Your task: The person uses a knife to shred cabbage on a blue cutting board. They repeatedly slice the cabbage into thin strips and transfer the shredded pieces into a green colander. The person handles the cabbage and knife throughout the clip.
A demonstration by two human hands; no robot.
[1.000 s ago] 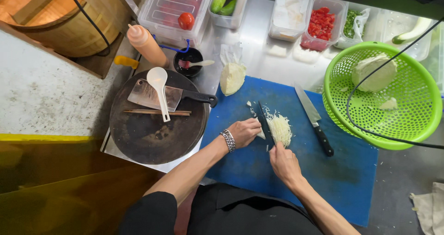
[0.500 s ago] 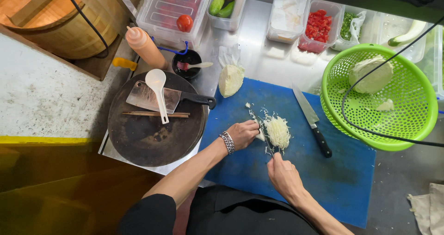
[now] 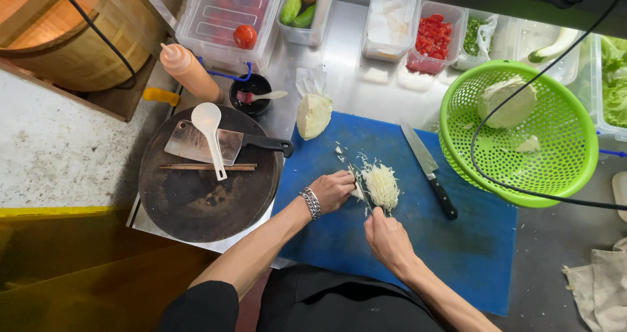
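Cutting board (image 3: 457, 253): solid blue.
Shredded cabbage (image 3: 382, 186): pale, creamy white.
Colander (image 3: 575, 175): bright lime green, dotted with holes.
Round griddle (image 3: 196, 205): dark brown-black, blotched.
Squeeze bottle (image 3: 189, 72): orange.
Rice paddle (image 3: 209, 131): white.
Spare knife (image 3: 429, 169): silver blade, black handle.
Diced tomato tub (image 3: 431, 38): red.
Bracelet (image 3: 311, 203): silver chain.
Sleeve (image 3: 199, 309): black.

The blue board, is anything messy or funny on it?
A little. A few cabbage bits lie scattered on the blue board, away from the shredded pile beside the left hand. A spare knife lies slanted nearby. Nothing looks broken.
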